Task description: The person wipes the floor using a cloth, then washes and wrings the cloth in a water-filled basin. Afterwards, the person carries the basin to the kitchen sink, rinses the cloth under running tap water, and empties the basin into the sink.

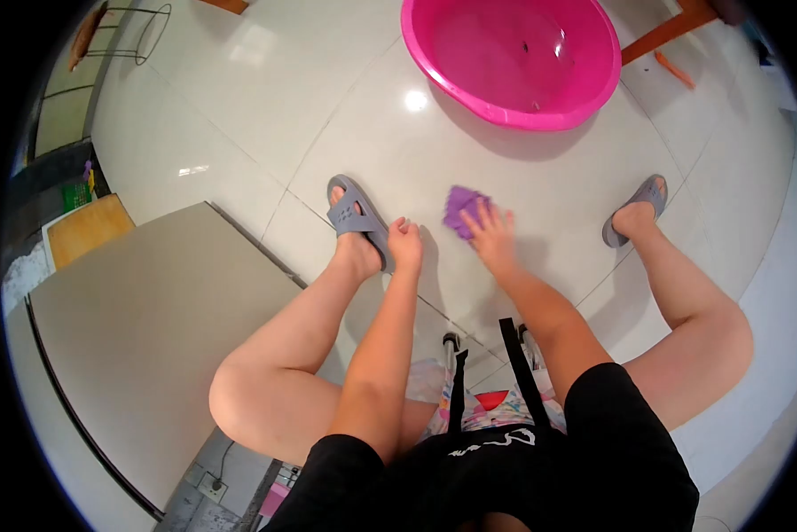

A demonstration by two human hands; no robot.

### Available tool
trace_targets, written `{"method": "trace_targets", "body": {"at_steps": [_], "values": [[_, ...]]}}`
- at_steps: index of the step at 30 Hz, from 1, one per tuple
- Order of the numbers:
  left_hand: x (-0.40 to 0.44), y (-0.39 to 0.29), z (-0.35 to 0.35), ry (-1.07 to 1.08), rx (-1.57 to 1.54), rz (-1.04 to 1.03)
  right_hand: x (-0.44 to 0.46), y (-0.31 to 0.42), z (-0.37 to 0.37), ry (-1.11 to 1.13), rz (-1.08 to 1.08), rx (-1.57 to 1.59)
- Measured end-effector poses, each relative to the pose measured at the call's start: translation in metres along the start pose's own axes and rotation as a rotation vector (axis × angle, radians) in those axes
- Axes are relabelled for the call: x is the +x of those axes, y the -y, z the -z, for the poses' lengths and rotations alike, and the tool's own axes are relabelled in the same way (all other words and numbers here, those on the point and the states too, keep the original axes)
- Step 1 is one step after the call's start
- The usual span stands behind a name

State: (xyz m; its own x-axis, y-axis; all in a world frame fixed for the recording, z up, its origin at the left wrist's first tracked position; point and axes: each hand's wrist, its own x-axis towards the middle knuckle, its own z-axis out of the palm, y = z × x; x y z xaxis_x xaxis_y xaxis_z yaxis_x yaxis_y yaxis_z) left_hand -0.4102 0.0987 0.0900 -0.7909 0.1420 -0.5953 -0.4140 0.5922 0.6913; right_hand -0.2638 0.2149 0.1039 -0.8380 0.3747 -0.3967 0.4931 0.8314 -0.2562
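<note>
Mid-frame, the finger-spread right hand [494, 235] touches a crumpled purple cloth [461, 209]; the left hand [405, 246] is curled, contents unclear. Bare glossy white tile floor [389, 146] separates the cloth from the round pink plastic basin's [491, 110] rim, top right of centre.

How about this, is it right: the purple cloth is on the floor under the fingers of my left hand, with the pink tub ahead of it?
Not quite: it's your right hand whose fingers are on the purple cloth, as the head view shows. The cloth is on the floor, with the pink tub ahead of it.
</note>
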Motion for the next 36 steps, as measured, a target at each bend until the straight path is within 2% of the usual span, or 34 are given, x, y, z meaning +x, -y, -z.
{"method": "trace_targets", "body": {"at_steps": [2,4,6,7,9,10,12,13,15,16,18,19,21,22,23,25,27,31,33,34,36], "values": [[0.011,0.009,-0.002,0.003,0.020,0.008,-0.003,-0.030,-0.003,-0.153,-0.250,-0.005],[0.015,0.012,-0.005,0.020,0.036,0.010,-0.003,-0.069,-0.009,-0.139,-0.427,-0.084],[0.014,0.012,-0.010,0.033,0.056,0.101,-0.008,-0.104,-0.004,-0.104,-0.706,-0.156],[0.012,0.013,-0.014,0.042,0.039,0.094,-0.012,-0.126,0.000,-0.117,-0.709,-0.172],[0.007,0.016,-0.024,0.078,0.047,0.093,-0.021,-0.164,0.011,0.042,-0.771,0.106],[0.005,0.022,-0.031,0.084,0.034,0.096,-0.028,-0.168,0.029,0.039,-0.772,0.091],[0.002,0.035,-0.043,0.155,0.035,0.132,-0.041,-0.180,0.061,0.188,-0.904,1.293],[0.001,0.042,-0.048,0.156,0.026,0.134,-0.045,-0.190,0.063,0.187,-0.903,1.283],[-0.002,0.053,-0.057,0.259,0.055,0.216,-0.050,-0.207,0.067,0.457,-0.860,1.694],[-0.013,0.042,-0.056,0.266,0.049,0.216,-0.051,-0.210,0.067,0.450,-0.864,1.688],[-0.029,0.024,-0.049,0.283,-0.073,0.362,-0.048,-0.212,0.060,0.333,-1.114,1.517],[-0.024,0.034,-0.051,0.285,-0.070,0.362,-0.043,-0.217,0.041,0.331,-1.117,1.520],[-0.006,0.062,-0.061,0.227,0.092,0.225,-0.033,-0.228,-0.008,-0.302,-1.023,0.433],[-0.012,0.048,-0.059,0.231,0.102,0.226,-0.031,-0.214,-0.005,-0.385,-0.944,0.443],[-0.019,0.034,-0.057,0.253,0.065,0.254,-0.030,-0.198,-0.004,-0.381,-0.954,0.449],[-0.021,0.022,-0.058,0.278,0.037,0.278,-0.031,-0.143,0.029,-0.499,-0.793,0.504],[-0.019,0.021,-0.059,0.286,0.025,0.243,-0.028,-0.122,-0.019,-0.613,-0.704,0.050],[-0.019,0.025,-0.062,0.258,0.085,0.151,-0.027,-0.053,0.008,-0.496,-0.752,-0.096],[-0.016,0.034,-0.059,0.228,0.304,-0.079,-0.025,-0.035,0.022,-0.367,-0.651,0.094],[-0.020,0.025,-0.060,0.235,0.304,-0.083,-0.020,-0.035,0.014,-0.370,-0.657,0.092],[-0.024,0.014,-0.060,0.205,0.430,-0.077,-0.011,-0.037,-0.003,-0.310,-0.256,0.390]]}}
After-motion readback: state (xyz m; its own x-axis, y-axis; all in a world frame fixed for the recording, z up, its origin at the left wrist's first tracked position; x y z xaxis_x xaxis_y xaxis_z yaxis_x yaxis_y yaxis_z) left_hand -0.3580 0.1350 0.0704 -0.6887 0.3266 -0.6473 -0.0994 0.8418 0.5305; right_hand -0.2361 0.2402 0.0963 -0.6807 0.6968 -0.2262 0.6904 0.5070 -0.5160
